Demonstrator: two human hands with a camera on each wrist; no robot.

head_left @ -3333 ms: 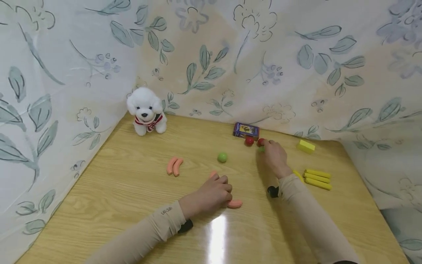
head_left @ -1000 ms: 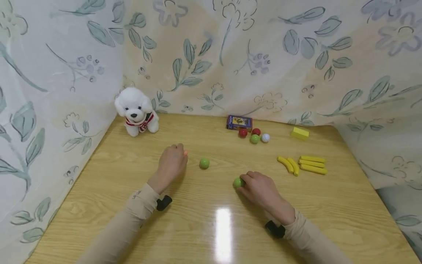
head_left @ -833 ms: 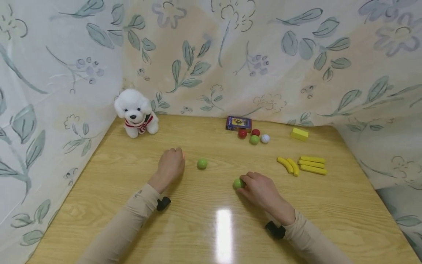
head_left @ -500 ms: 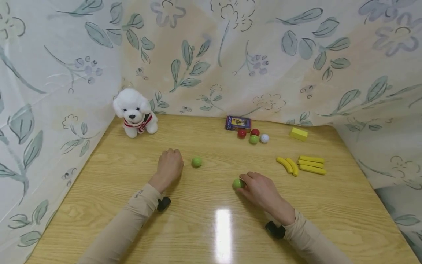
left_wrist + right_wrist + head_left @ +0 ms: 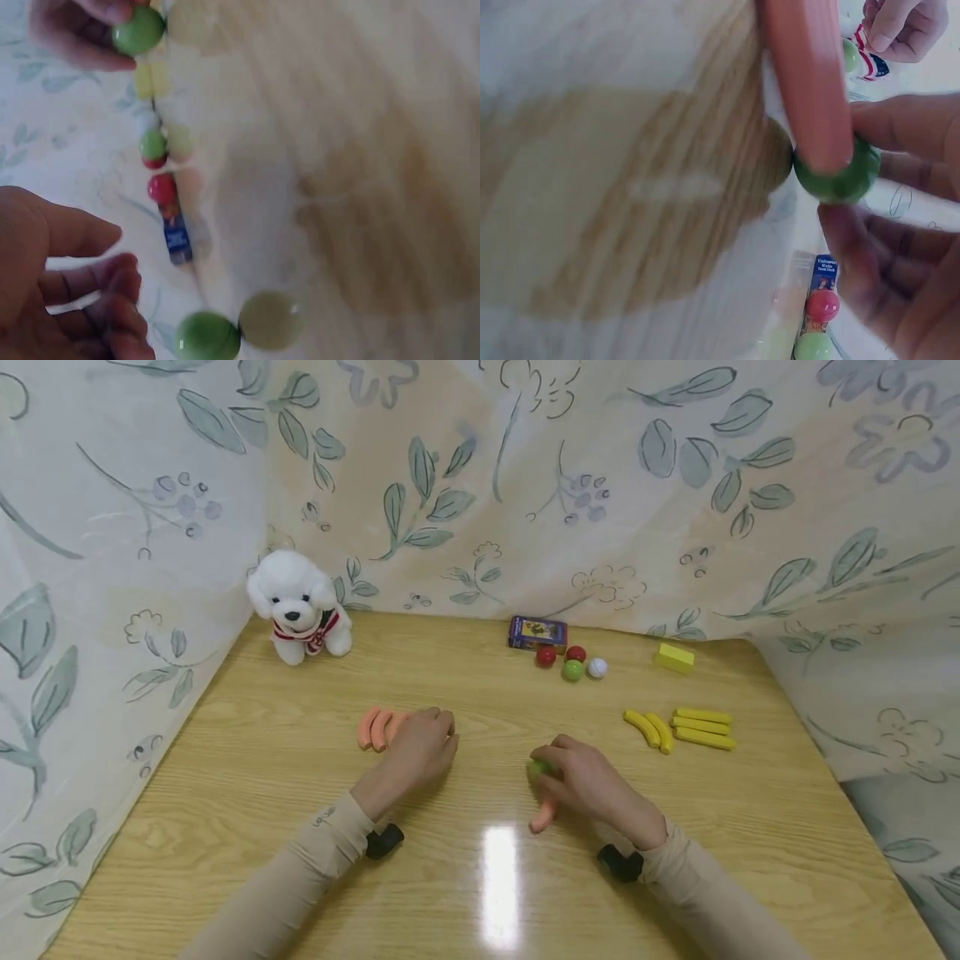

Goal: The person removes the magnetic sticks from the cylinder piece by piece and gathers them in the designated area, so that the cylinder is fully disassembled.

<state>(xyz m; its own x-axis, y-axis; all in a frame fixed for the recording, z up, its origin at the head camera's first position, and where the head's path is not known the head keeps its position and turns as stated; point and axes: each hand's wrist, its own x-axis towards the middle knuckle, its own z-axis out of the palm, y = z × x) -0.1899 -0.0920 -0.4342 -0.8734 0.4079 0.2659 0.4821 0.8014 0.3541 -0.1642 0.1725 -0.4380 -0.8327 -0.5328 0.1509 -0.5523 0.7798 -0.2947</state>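
Observation:
In the head view my left hand (image 5: 418,747) is over the table's left middle, beside several curved pink sausage-shaped pieces (image 5: 367,727). Its fingers are loosely bent around nothing. A green ball (image 5: 208,336) lies just beyond these fingers in the left wrist view; the hand hides it in the head view. My right hand (image 5: 588,777) pinches another green ball (image 5: 840,176) between thumb and fingers, close over the table. One more pink sausage-shaped piece (image 5: 543,817) shows below that hand and crosses in front of the ball in the right wrist view.
A white plush dog (image 5: 300,606) stands back left. At the back are a blue card box (image 5: 537,632), two red balls (image 5: 545,656), a green ball (image 5: 572,670) and a white ball (image 5: 597,667). Right are a yellow block (image 5: 675,657), yellow curved pieces (image 5: 643,727) and yellow sticks (image 5: 703,739).
My left hand has let go of a pink piece beside the others and shifted right, over the loose green ball. The right hand keeps its green ball; a pink piece now shows beneath it.

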